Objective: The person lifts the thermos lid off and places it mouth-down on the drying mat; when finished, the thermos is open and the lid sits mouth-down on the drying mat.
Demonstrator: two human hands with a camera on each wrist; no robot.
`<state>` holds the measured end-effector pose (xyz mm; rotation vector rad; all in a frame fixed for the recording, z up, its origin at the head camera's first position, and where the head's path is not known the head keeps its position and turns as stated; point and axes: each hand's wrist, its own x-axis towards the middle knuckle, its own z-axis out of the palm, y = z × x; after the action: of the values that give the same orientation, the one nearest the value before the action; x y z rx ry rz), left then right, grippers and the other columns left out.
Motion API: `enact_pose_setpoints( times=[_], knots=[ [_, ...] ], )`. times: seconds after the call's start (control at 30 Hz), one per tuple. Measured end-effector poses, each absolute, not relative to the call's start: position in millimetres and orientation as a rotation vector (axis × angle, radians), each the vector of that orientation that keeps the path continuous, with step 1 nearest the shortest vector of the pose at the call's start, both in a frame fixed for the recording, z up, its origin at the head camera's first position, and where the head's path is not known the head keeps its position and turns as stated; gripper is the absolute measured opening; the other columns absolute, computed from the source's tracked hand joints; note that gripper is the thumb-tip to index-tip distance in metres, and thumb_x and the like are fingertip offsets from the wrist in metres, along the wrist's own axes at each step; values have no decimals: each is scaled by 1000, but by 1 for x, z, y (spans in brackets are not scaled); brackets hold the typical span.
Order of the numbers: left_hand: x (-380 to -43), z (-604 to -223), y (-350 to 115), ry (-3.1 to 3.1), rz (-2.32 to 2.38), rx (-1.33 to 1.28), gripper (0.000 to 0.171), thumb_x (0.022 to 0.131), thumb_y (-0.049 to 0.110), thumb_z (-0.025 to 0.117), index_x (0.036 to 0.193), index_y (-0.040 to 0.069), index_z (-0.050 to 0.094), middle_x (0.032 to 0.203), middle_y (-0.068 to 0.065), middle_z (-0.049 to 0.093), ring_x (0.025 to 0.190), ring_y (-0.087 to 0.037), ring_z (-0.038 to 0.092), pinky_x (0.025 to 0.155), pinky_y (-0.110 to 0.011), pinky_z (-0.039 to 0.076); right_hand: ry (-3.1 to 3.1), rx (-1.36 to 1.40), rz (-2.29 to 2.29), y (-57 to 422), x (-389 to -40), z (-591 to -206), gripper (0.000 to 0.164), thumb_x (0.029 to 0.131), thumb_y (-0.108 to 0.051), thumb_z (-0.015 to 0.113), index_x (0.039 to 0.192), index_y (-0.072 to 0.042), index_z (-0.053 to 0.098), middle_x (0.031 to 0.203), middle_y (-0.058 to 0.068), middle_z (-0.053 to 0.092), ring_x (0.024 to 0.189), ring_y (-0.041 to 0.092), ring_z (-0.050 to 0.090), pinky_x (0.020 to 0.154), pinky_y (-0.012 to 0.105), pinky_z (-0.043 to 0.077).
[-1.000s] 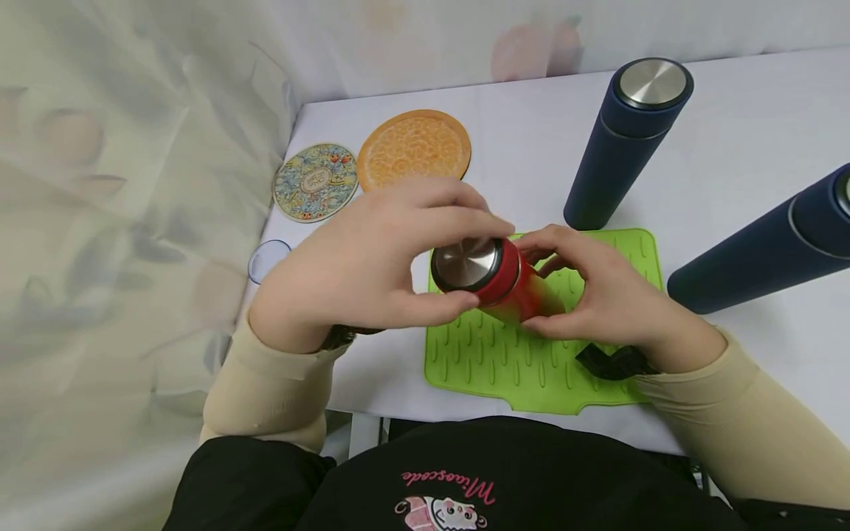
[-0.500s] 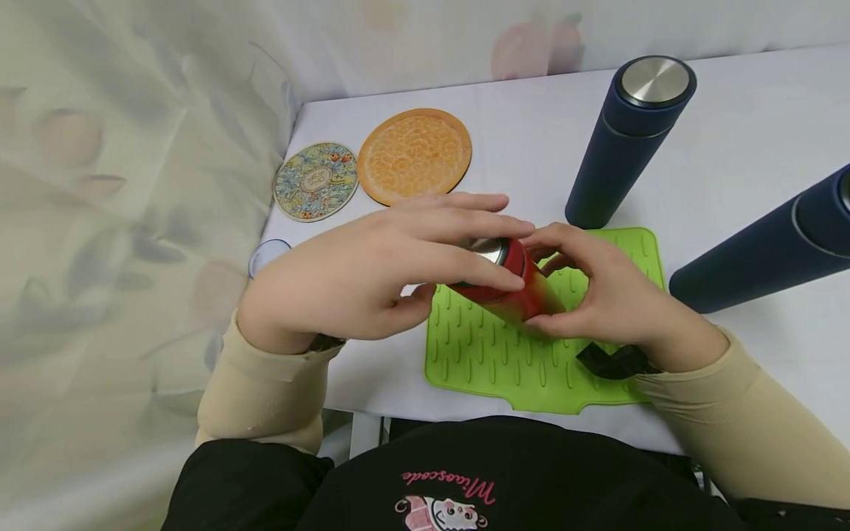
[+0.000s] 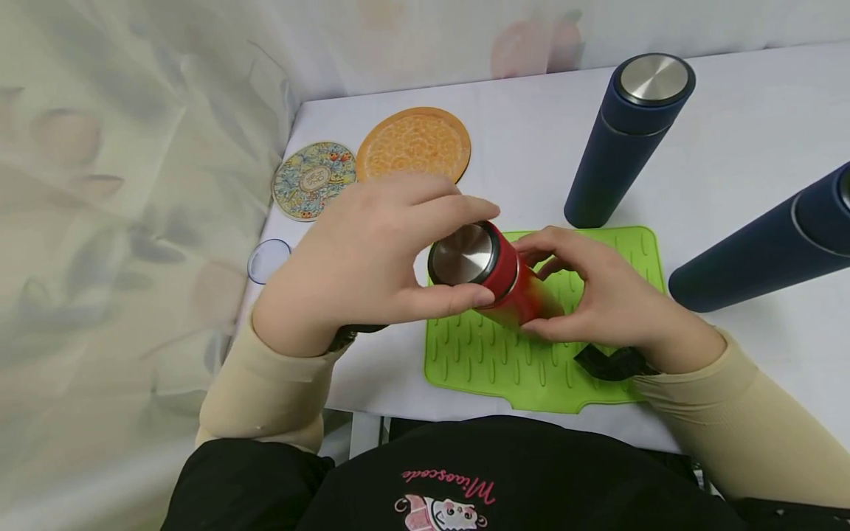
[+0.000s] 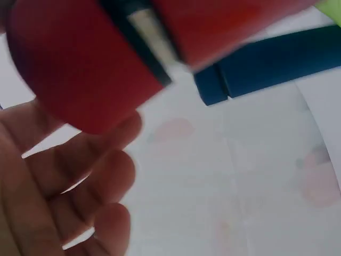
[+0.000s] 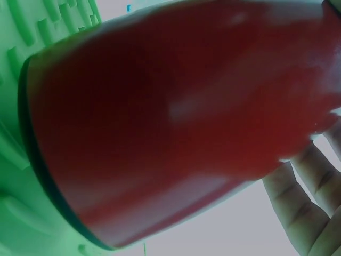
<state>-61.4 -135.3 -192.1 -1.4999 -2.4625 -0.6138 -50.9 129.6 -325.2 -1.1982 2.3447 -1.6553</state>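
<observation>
A red thermos (image 3: 524, 295) with a red lid (image 3: 499, 274) and steel top is over the green mat (image 3: 465, 354); whether its base touches the mat I cannot tell. My left hand (image 3: 378, 251) grips the lid, thumb on the near side and fingers on the far side. In the left wrist view, curled fingers (image 4: 106, 170) lie at the lid, and a dark and silver band separates lid from body. Lower down, my right hand (image 3: 598, 295) holds the body between thumb and fingers. The right wrist view shows the red body (image 5: 176, 117) up close.
Two tall navy thermoses (image 3: 624, 147) stand beyond and to the right of the mat, the second thermos (image 3: 757, 243) cut by the frame edge. At the back left lie an orange round coaster (image 3: 415, 144), a patterned coaster (image 3: 312, 181) and a small clear disc (image 3: 268, 259).
My left hand swung its fingers over the lid half a second ago, partly covering the steel top, then drew back to grip the lid's sides. My right hand has stayed on the body.
</observation>
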Motion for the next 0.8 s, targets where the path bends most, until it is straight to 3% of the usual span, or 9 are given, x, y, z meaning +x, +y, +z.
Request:
enact_pose_setpoints(
  times=[0.1, 0.2, 0.3, 0.43, 0.57, 0.8],
  knots=[
    [-61, -192, -136, -2445, -635, -1495, 58, 83, 50, 79, 123, 9, 70, 107, -4, 67, 91, -16, 60, 79, -32, 49, 2341, -1185, -1657, 130, -51, -325, 85, 62, -4, 95, 137, -11, 57, 125, -4, 65, 113, 12, 62, 88, 25, 55],
    [-61, -186, -141, -2419, -771, -1694, 50, 84, 25, 79, 129, 9, 67, 134, -11, 62, 122, -22, 57, 102, -37, 45, 2346, -1186, -1654, 130, -51, -325, 85, 62, -4, 95, 137, -10, 57, 125, -3, 65, 112, 11, 61, 88, 25, 55],
    [-61, -181, -144, -2426, -840, -1888, 54, 79, -3, 64, 131, 9, 66, 147, -15, 53, 142, -27, 43, 114, -39, 37, 2357, -1196, -1649, 130, -51, -326, 85, 61, -4, 95, 137, -9, 57, 125, -2, 66, 111, 10, 61, 88, 25, 55],
    [-62, -179, -145, -2490, -819, -1922, 60, 76, -13, 51, 127, 12, 69, 145, -12, 55, 139, -24, 46, 107, -33, 41, 2363, -1193, -1642, 130, -51, -326, 84, 62, -6, 96, 137, -10, 58, 125, -3, 66, 111, 10, 61, 89, 25, 55],
    [-63, -181, -145, -2522, -828, -1898, 55, 79, -11, 52, 125, 14, 71, 140, -9, 59, 128, -20, 53, 95, -29, 43, 2355, -1170, -1620, 129, -50, -326, 84, 63, -9, 95, 138, -13, 57, 125, -4, 65, 111, 10, 61, 88, 26, 55],
    [-64, -181, -147, -2590, -821, -1843, 52, 80, -6, 63, 127, 14, 70, 139, -7, 58, 121, -16, 54, 94, -27, 44, 2359, -1153, -1598, 128, -50, -326, 83, 65, -10, 95, 139, -15, 57, 125, -5, 65, 111, 10, 61, 88, 27, 55]
  ],
)
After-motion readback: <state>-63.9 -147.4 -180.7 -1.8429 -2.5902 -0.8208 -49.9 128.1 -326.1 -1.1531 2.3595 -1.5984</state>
